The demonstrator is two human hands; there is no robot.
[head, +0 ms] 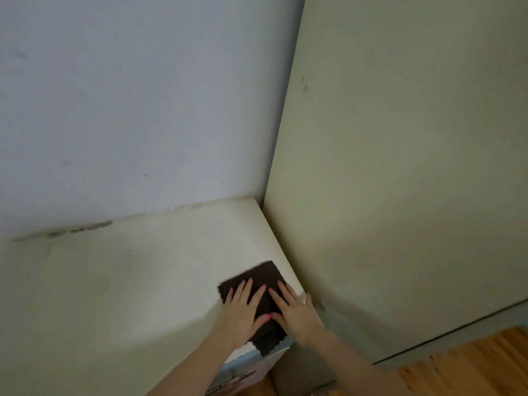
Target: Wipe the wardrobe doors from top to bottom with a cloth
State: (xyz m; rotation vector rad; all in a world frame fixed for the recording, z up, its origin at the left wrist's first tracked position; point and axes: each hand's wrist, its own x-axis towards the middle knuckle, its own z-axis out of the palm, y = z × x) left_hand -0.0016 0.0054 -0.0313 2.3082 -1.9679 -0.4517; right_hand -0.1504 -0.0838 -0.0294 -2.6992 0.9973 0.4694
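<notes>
While both forearms reach in from the bottom edge, the left hand (243, 304) and the right hand (294, 308) lie side by side with fingers straight and spread, pressing flat on the dark brown cloth (257, 284) and gripping nothing. That cloth sits folded at the near right corner of a pale cabinet top (143, 281), one end drooping over the front edge, so it looks soft, light and limp; my read is that flat palms will push it best, or a pinch at the hanging end to lift it. Just right stands the tall cream wardrobe panel (400, 167), and beyond, a bluish wall (143, 95) with dark smudges along the seam. Door edges and handles are out of view, and the printed panel below the cloth is cut off and unreadable.
</notes>
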